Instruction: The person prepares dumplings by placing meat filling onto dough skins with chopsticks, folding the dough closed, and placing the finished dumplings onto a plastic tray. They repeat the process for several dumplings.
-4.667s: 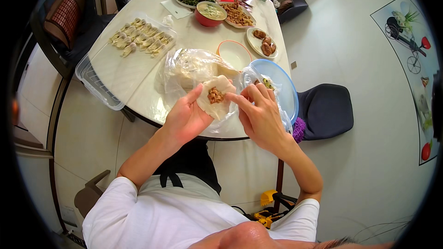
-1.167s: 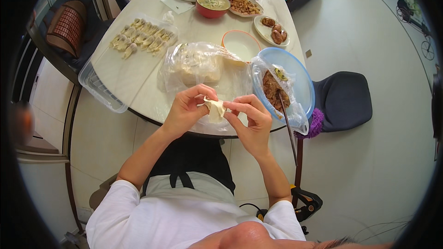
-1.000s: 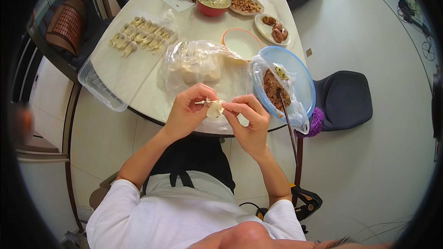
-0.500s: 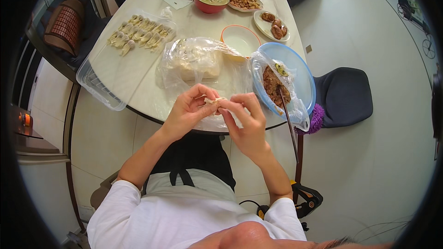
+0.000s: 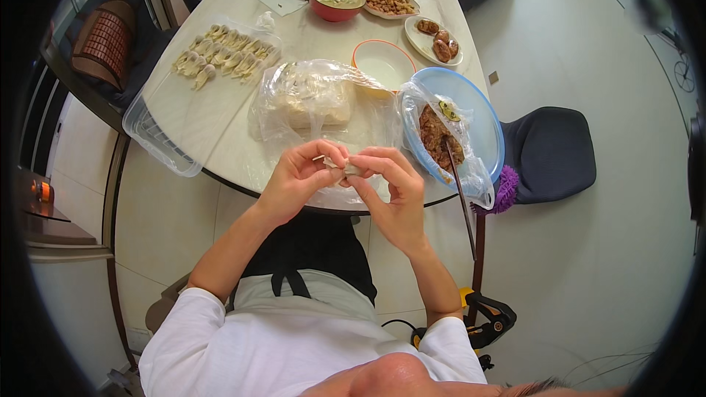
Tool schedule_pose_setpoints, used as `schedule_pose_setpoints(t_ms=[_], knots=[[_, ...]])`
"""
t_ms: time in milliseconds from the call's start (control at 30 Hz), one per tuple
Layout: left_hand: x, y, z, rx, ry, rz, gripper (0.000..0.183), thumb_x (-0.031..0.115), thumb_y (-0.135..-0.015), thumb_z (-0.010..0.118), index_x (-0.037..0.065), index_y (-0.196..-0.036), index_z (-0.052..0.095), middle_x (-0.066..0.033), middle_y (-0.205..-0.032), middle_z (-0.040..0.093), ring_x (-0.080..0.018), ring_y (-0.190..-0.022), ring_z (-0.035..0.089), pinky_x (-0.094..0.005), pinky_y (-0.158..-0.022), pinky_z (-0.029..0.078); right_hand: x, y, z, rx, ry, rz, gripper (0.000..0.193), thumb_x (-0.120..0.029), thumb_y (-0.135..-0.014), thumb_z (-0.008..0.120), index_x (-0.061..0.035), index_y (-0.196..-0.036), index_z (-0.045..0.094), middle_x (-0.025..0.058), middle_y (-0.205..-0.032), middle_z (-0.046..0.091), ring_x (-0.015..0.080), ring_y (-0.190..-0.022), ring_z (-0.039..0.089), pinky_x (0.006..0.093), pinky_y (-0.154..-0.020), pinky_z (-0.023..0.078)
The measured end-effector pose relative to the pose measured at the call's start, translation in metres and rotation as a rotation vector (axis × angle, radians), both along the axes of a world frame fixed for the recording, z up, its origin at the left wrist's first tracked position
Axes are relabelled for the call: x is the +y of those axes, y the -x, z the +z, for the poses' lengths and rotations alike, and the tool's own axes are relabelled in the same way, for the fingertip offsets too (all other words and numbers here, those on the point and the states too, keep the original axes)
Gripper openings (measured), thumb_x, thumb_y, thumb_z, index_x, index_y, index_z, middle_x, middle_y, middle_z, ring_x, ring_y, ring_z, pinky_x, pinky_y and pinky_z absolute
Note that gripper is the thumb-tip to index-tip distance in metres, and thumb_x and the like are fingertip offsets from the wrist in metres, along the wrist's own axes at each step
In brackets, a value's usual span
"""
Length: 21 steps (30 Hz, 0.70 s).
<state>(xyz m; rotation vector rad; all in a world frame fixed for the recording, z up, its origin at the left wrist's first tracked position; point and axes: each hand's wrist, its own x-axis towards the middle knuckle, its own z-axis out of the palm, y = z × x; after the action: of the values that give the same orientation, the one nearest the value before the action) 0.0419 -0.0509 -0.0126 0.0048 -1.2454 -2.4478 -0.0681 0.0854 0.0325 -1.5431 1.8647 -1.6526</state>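
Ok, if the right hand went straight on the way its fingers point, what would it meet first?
First, the folded dough wrapper between the two hands; just beyond, the right hand would likely run into the left hand, directly opposite, though the exact gap is hard to judge.

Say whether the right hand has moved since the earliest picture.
Yes: the right hand has moved left, judged against the blue basin, which it overlapped then.
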Motion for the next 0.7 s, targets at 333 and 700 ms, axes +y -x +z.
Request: schedule_pose_setpoints(t_ms=[333,700], knots=[[0.011,0.0,0.01,-0.003,0.354,0.289,0.018,-0.011,-0.08,0.064,-0.004,-0.096,0.06,-0.0087,-0.108,0.051,-0.0146,-0.096,0.059,-0.0253,-0.085,0.054,-0.003,0.004,-0.006,-0.306,0.031,0.031,0.024,0.006,-0.08,0.067,0.0032,-0.103,0.063,0.0093,-0.101,0.058,0.0135,-0.087,0.061,0.0251,-0.076,0.052],[0.0,-0.002,0.002,-0.062,0.091,0.163,0.011,-0.006,-0.083,0.064,-0.004,-0.093,0.062,-0.0096,-0.101,0.059,-0.016,-0.089,0.061,-0.0287,-0.079,0.055,-0.003,0.001,0.002,-0.053,0.023,0.051,0.038,0.009,-0.074,0.068,0.0008,-0.111,0.062,0.0109,-0.113,0.057,0.0152,-0.089,0.059,0.0265,-0.076,0.05]])
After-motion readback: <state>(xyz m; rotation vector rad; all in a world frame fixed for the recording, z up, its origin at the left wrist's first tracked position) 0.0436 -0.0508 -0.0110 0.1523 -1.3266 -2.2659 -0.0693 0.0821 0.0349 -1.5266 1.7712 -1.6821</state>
